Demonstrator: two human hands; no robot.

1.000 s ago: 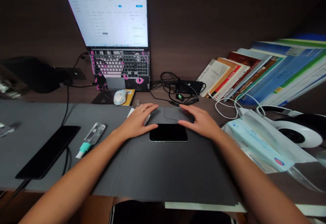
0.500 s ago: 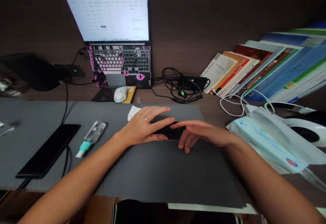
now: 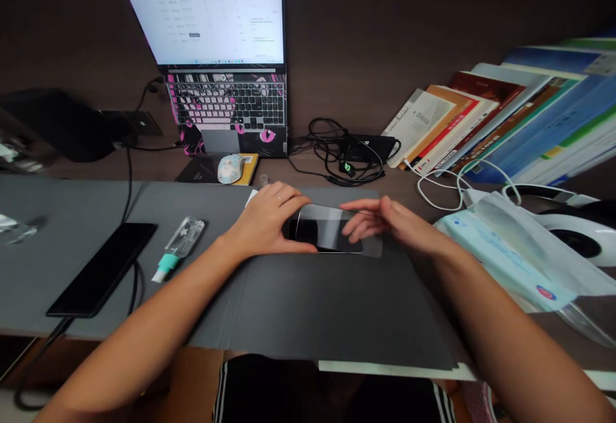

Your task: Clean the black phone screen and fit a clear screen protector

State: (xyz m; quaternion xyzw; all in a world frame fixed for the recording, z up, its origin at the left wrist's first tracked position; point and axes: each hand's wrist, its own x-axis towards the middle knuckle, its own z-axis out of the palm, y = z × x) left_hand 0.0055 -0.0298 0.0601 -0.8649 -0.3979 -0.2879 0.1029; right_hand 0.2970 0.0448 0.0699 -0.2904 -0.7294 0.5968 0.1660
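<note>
A dark phone point(image 3: 322, 233) lies on the grey desk mat, its glossy screen facing up. A thin clear film point(image 3: 373, 248) shows past its right end and seems to lie partly over the screen. My left hand point(image 3: 272, 221), with a ring on one finger, grips the phone's left end, thumb along the near edge and fingers at the far edge. Over the right end hovers my right hand point(image 3: 380, 219), its fingers apart and bent; whether the fingertips touch the film is hard to tell. Behind my left hand, a white piece of paper point(image 3: 251, 198) is partly hidden.
To the left are a clear spray bottle point(image 3: 180, 243) and another black phone point(image 3: 103, 269) on a cable. An open laptop point(image 3: 226, 112), a mouse point(image 3: 230, 169) and coiled cables point(image 3: 349, 160) stand behind. Books point(image 3: 462, 121), a wipes pack point(image 3: 505, 256) and headphones point(image 3: 572, 237) fill the right.
My left fingers have drawn back from over the screen to the phone's left end. My right hand has shifted slightly right and up, and more of the screen and clear film shows.
</note>
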